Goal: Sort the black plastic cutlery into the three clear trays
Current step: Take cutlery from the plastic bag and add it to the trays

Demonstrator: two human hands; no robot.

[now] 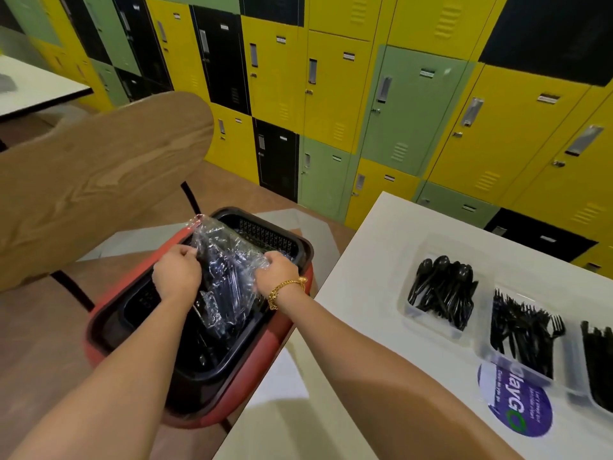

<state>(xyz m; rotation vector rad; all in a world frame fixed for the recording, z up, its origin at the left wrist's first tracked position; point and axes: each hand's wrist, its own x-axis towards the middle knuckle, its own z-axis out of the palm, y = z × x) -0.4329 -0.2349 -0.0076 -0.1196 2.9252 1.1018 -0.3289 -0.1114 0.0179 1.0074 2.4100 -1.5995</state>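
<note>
A crinkled clear plastic bag [225, 260] with black cutlery inside is held over a black basket [265, 232] that sits on a red chair seat [300, 322]. My left hand [175, 273] grips the bag's left side and my right hand [277, 272], with a gold bracelet, grips its right side. On the white table [374, 260] to the right stand three clear trays: one with spoons [441, 287], one with forks [522, 333], and one at the frame's right edge [598, 363] whose black cutlery is partly cut off.
A wooden chair back [99, 174] rises at the left. Yellow, green and black lockers [331, 94] line the far wall. A round purple sticker [517, 403] lies on the table near the fork tray. Another white table [36, 88] is at the far left.
</note>
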